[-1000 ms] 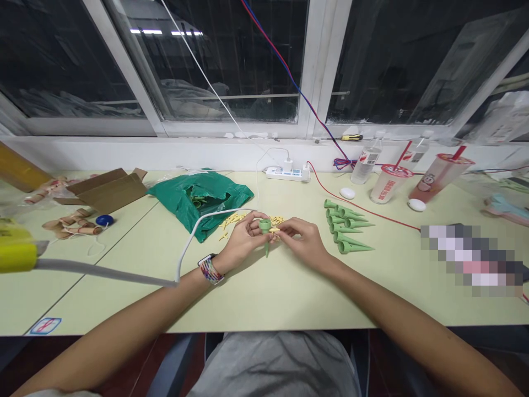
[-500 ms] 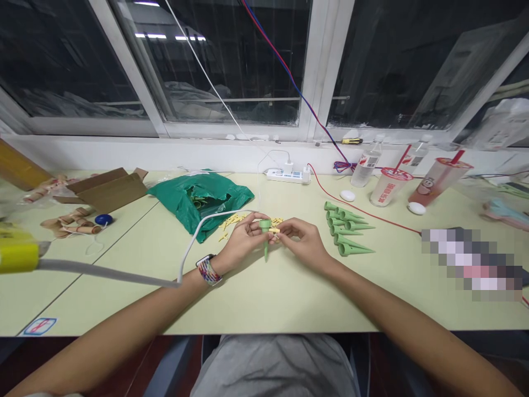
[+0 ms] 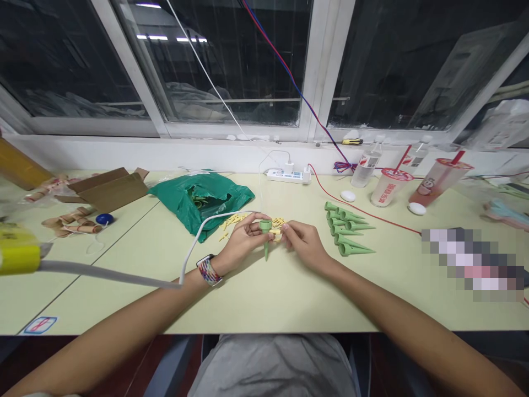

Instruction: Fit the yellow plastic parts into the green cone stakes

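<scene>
The left hand [image 3: 243, 243] is curled, and its fingers [image 3: 257, 219] pinch a green spike [image 3: 265, 240] upright at its wide top, just above the table [image 3: 289, 306]. The right hand [image 3: 303, 243] is just beside it, with fingers [image 3: 287, 229] nearly closed on a small yellow piece [image 3: 278, 237] at the spike's top; the exact grip is too small to tell. A white cable [image 3: 198, 242] crosses the table and passes close to the left wrist, and a beaded bracelet [image 3: 210, 272] sits on that wrist.

Behind the hands lie loose yellow pieces [image 3: 233, 221], and to the right is a neat group of green cones [image 3: 347, 229]. Further left are a green bag [image 3: 198, 201], a cardboard box [image 3: 108, 190] and a blue cap [image 3: 104, 219]; a yellow tool [image 3: 19, 256] with a grey cable reaches in from the left edge. Further back — a power strip [image 3: 288, 176], a bottle [image 3: 366, 168] and two cups [image 3: 390, 186] stand under the window [image 3: 227, 66]. A pixelated patch [image 3: 471, 263] hides something on the right.
</scene>
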{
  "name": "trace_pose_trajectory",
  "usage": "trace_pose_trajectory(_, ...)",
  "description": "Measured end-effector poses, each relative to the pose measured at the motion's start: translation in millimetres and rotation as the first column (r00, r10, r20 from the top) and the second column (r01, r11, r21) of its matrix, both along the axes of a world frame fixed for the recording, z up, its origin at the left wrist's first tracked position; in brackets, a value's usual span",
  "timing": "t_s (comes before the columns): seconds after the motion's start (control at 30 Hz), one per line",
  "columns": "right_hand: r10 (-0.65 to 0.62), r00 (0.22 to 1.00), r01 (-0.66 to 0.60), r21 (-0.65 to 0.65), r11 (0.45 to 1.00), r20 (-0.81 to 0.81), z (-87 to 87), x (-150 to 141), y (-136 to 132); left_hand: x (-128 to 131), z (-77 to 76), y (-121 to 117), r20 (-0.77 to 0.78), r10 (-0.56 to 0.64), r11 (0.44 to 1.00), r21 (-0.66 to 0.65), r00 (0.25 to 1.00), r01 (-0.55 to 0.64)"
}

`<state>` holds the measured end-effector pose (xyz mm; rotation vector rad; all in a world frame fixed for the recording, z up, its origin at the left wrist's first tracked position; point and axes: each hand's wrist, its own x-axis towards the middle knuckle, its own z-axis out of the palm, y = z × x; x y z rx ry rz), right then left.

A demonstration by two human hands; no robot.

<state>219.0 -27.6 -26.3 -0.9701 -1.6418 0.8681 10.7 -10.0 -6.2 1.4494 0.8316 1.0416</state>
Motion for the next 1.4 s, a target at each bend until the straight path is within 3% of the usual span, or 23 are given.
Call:
trace_pose_trajectory(0.2,0.000,1.000,0.000,0.161,0.987,0.005,-1.3,-0.3,1.4,-0.9,-1.5,1.1,0.005,0.030,0.999,0.039,1.000,-0.030)
trace_pose_trajectory(0.4,0.003,0.999,-0.002,-0.021,1.000,0.050,-0.6,3.3,2.1,-1.2,-3.1,1.1,0.008,0.011,1.000,0.029,1.000,-0.011)
trace_pose_trajectory(0.57,0.026,1.000,-0.027,0.141,0.990,0.012,2.5,3.3,2.5,0.1,-1.2,-0.4,0.016,0.024,0.999,0.031,1.000,-0.024)
trace_pose_trajectory(0.77,0.078,0.987,-0.075,-0.025,0.997,0.137,-1.5,8.6,3.3,0.5,0.5,-0.1,0.042,0.067,0.997,0.046,0.997,-0.069)
trace_pose_trajectory(0.97,-0.005,0.969,-0.072,0.297,0.952,0.249,3.9,10.1,-1.5,-1.0,0.5,-1.2,0.018,0.042,0.999,0.031,0.999,-0.042)
trace_pose_trajectory(1.03,-0.009,0.961,-0.078,0.305,0.949,0.275,6.0,8.8,-2.2,-1.2,1.3,-3.0,0.007,0.010,1.000,0.016,1.000,-0.011)
trace_pose_trajectory(1.23,0.000,0.954,-0.045,0.145,0.988,0.301,7.7,10.6,-0.8,-1.4,2.7,-5.2,-0.016,-0.025,1.000,-0.016,1.000,0.024)
trace_pose_trajectory(1.4,-0.014,0.899,-0.156,0.349,0.924,0.437,8.5,11.2,-4.7,-0.2,1.6,-6.5,-0.017,-0.093,0.994,-0.060,0.996,0.092)
